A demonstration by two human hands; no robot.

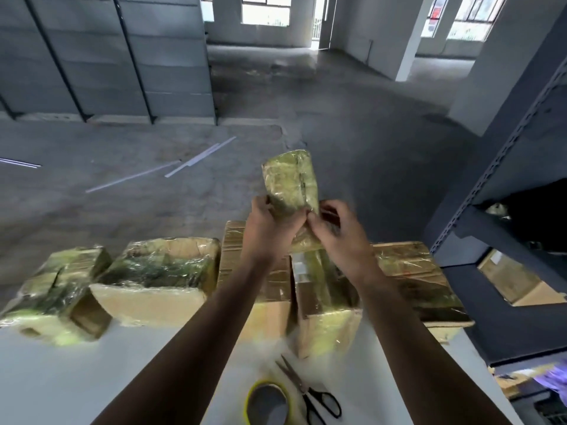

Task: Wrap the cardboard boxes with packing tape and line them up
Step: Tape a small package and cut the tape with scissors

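Where both hands meet above the table, one small box, glossy with tape, is held upright in the air over the row.

Left hand: fingers curled round the small box's lower left edge.
Right hand: fingers pinching its lower right edge. The hands are close together, thumbs almost touching.

Row on the table, left to right:
- box one, taped, tilted, blurred
- box two, open-topped, film across the opening
- box three, taped, partly behind the left forearm
- box four, taped, directly under the hands
- box five, taped, lying flat at the table's right end

Tape roll: yellow-rimmed, lying flat at the near edge.
Scissors: black-handled, just right of the roll, blades towards box four.
Shelf: dark metal, right of the table, with a carton on a lower level.
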